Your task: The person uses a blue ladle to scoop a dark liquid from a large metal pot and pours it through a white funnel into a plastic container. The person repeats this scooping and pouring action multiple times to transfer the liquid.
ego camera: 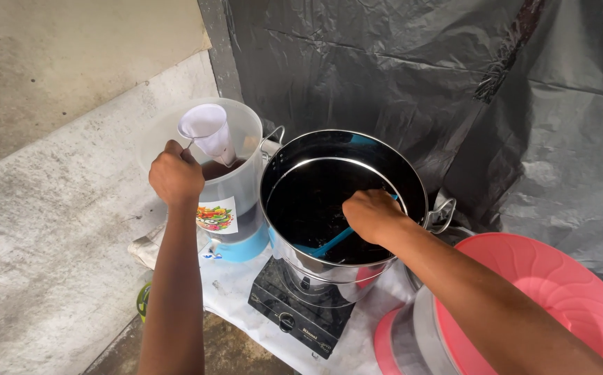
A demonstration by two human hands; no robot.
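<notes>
Head view, looking straight down: left hand [175, 175] closed around the thin wire handle of a white cloth strainer [209, 132], held over the mouth of a clear plastic jug [228, 182] with a blue base. Right hand [373, 215] closed on the blue handle of a ladle [336, 241], dipped into the steel pot [343, 201] of dark liquid sitting on a black single-burner stove [301, 305]. Strainer cone pointed down and slightly right into the jug, long axis near upright, rim tilted toward the camera. Ladle handle ran on a slant from lower left up to the fist; bowl hidden, could not tell how full. Risks, as a judgement: drips across the gap between pot rim and jug onto the white cloth on the counter [232, 285]; strainer tipped too far and overflowing; forearm close to possibly hot steel; jug nudged off its perch. Pink lid [551, 292] lay at right, well apart.
</notes>
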